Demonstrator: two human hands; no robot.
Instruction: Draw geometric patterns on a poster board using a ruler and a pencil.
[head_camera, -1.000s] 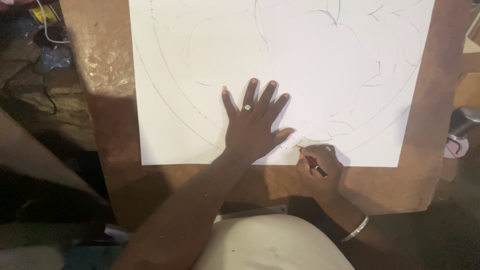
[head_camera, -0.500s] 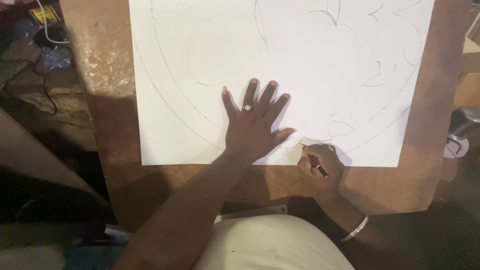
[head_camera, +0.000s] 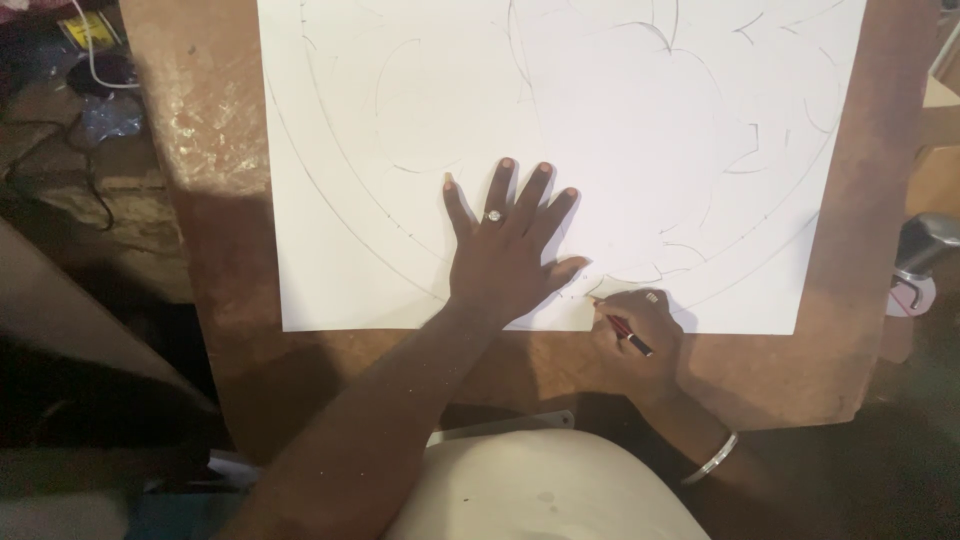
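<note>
While drawing near the bottom edge of the paper (head_camera: 420, 280) on the tabletop (head_camera: 200, 260): keep left hand (head_camera: 505, 255) flat, fingers spread, pinning it; keep right hand (head_camera: 640, 330) curled round the pencil (head_camera: 622, 327), tip down, strokes light.

Red pencil (head_camera: 622, 331) tip-down on white paper (head_camera: 400, 260)

Brown wooden board (head_camera: 210, 250) carries large white paper sheet (head_camera: 330, 260) with faint pencilled curves.
</note>
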